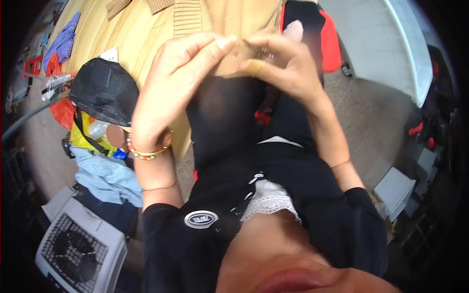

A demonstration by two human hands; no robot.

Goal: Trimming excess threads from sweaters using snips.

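Note:
My left hand (183, 66) and right hand (288, 63) meet near the table's near edge, above my lap. Thumb and fingers of the left are pinched together. My right hand's fingers curl toward the same spot, blurred, with a yellowish wrap (254, 67) on a digit. Between the fingertips is something small and brownish that I cannot make out. Just under and beyond the hands lies a tan knitted garment (239, 19) with a ribbed band (187, 17), hanging over the edge toward my lap. A beaded bracelet (149, 151) circles my left wrist.
On the left of the wooden table (139, 36) are a black mesh cap (105, 90) and purple cloth (62, 43). A yellow bag (84, 134), blue-grey cloth (105, 173) and white fan-like unit (80, 249) sit nearer. A pale panel (376, 44) stands right, beside a red-and-black seat (330, 46).

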